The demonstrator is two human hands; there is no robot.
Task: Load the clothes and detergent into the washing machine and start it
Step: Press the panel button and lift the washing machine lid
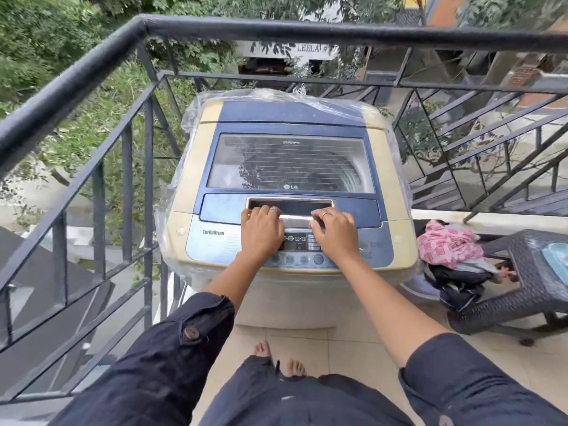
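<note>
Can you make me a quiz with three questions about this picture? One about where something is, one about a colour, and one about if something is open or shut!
1. Where is the pile of clothes compared to the washing machine?
A) on top of it
B) inside it
C) to its right, beside the wicker chair

2. What colour is the top cloth on the pile?
A) pink
B) green
C) orange

3. How is the machine's lid?
A) lifted wide open
B) shut flat
C) taken off

Answers:
1 C: the pile lies right of the machine, next to the chair.
2 A: a pink checked cloth lies on darker clothes.
3 B: the lid lies flat, with the left hand and right hand gripping its handle.
</note>
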